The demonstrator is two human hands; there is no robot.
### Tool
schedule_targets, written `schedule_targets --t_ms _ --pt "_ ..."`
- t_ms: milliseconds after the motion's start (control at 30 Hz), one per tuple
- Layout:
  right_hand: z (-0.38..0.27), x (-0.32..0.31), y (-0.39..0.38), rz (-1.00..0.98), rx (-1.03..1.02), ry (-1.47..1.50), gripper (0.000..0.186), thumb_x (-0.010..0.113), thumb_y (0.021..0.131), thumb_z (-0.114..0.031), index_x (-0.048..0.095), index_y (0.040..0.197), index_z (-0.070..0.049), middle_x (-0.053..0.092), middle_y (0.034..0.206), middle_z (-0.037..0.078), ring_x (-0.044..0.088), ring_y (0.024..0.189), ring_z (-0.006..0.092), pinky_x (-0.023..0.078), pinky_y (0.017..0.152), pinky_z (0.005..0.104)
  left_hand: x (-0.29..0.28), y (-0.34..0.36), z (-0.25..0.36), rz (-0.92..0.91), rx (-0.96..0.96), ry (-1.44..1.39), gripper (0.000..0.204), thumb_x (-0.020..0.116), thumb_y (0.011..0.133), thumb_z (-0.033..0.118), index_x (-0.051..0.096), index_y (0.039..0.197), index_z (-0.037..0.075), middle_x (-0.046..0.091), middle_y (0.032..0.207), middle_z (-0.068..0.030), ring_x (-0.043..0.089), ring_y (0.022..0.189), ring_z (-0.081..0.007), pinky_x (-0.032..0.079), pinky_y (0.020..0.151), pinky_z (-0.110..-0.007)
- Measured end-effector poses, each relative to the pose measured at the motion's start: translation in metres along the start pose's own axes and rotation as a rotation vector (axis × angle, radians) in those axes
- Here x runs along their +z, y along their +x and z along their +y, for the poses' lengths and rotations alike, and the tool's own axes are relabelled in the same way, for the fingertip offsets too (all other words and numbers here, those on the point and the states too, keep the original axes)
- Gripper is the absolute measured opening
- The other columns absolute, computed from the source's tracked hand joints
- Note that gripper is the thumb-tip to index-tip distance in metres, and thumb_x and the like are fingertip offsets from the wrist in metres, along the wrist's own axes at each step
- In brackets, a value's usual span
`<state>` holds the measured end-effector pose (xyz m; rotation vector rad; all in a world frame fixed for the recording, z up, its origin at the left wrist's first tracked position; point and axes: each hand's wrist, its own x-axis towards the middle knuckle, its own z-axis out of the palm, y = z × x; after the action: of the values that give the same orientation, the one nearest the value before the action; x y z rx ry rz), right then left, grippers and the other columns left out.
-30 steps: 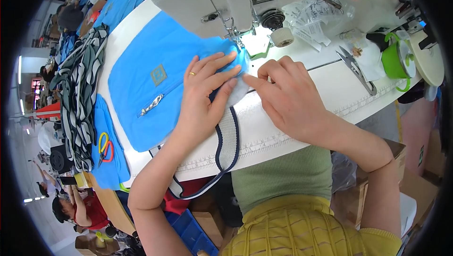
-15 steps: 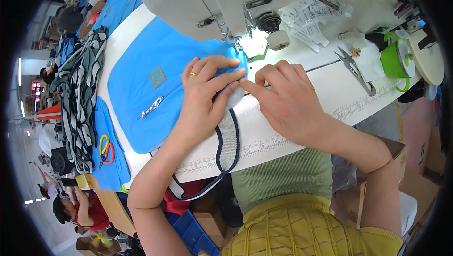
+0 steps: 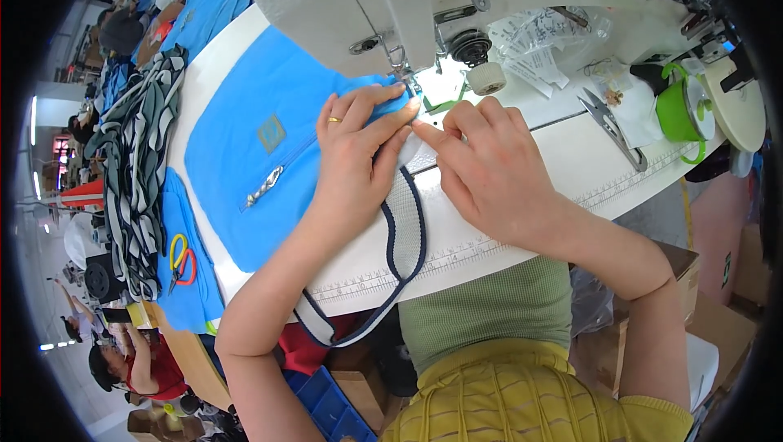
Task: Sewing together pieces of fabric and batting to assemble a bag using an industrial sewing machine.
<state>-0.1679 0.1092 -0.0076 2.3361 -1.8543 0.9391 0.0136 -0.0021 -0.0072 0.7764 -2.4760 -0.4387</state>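
A blue fabric piece (image 3: 236,156) with a short zipper and a square patch lies on the white sewing table, one corner under the needle area (image 3: 413,87) of the sewing machine (image 3: 318,2). My left hand (image 3: 355,144) presses on that corner, its thumb and fingers closed over the fabric edge. From under its thumb, a pale grey strap (image 3: 405,230) with navy edges loops down past the table's front edge. My right hand (image 3: 497,169) meets it at the same edge, index tip against the work and other fingers curled; whatever they pinch is hidden.
Metal thread snips (image 3: 612,128) and a green cup (image 3: 681,108) sit at the right. To the left lie yellow-and-red-handled scissors (image 3: 181,262) on blue fabric and a heap of grey-and-white strips (image 3: 134,173). Another person (image 3: 147,364) sits at lower left.
Both hands have shifted slightly up toward the needle, with the fabric corner moving along. The strap's upper part has swung a little to the right.
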Motion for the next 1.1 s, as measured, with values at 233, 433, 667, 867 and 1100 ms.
schedule_targets --t_ms 233,433,667,867,1100 --pt "0.003 0.002 -0.002 0.035 -0.008 0.039 0.038 0.069 0.082 -0.008 0.071 0.12 -0.008 0.058 0.102 0.006 0.055 0.098 0.0255 0.044 0.088 0.0405 -0.01 -0.001 0.011 -0.017 -0.101 -0.081 0.028 0.072 0.095 0.007 0.076 0.122 0.004 0.066 0.14 -0.0118 0.06 0.128 -0.0324 0.041 0.113 -0.045" --pt "-0.003 0.003 0.005 -0.033 -0.011 0.007 0.037 0.069 0.082 -0.008 0.072 0.12 -0.009 0.059 0.102 0.007 0.056 0.098 0.0258 0.044 0.087 0.0394 -0.033 0.017 0.005 -0.166 -0.184 -0.196 0.022 0.071 0.094 0.003 0.074 0.115 -0.001 0.07 0.133 -0.0126 0.063 0.124 -0.0316 0.051 0.103 -0.038" --pt "-0.001 0.004 0.004 -0.043 -0.057 -0.042 0.037 0.07 0.084 -0.011 0.072 0.121 -0.009 0.06 0.102 0.006 0.057 0.099 0.0256 0.045 0.087 0.0387 -0.037 0.021 -0.004 -0.221 0.084 -0.069 0.018 0.069 0.093 0.005 0.075 0.11 0.003 0.071 0.127 -0.0102 0.063 0.122 -0.0313 0.043 0.108 -0.044" --pt "-0.002 0.003 0.002 -0.015 -0.059 -0.053 0.036 0.071 0.083 -0.01 0.072 0.12 -0.01 0.059 0.102 0.005 0.057 0.098 0.0246 0.045 0.087 0.0386 -0.034 0.02 -0.012 -0.211 0.139 -0.055 0.02 0.069 0.095 0.01 0.078 0.113 0.01 0.071 0.125 -0.0061 0.062 0.121 -0.0299 0.042 0.105 -0.045" --pt "0.003 0.001 0.003 0.006 -0.004 0.037 0.037 0.07 0.085 -0.009 0.072 0.122 -0.013 0.057 0.101 0.005 0.055 0.097 0.0258 0.044 0.085 0.0406 -0.025 0.018 -0.003 -0.189 0.032 -0.067 0.024 0.073 0.093 0.01 0.078 0.116 0.011 0.069 0.125 -0.0054 0.062 0.118 -0.0286 0.043 0.099 -0.042"
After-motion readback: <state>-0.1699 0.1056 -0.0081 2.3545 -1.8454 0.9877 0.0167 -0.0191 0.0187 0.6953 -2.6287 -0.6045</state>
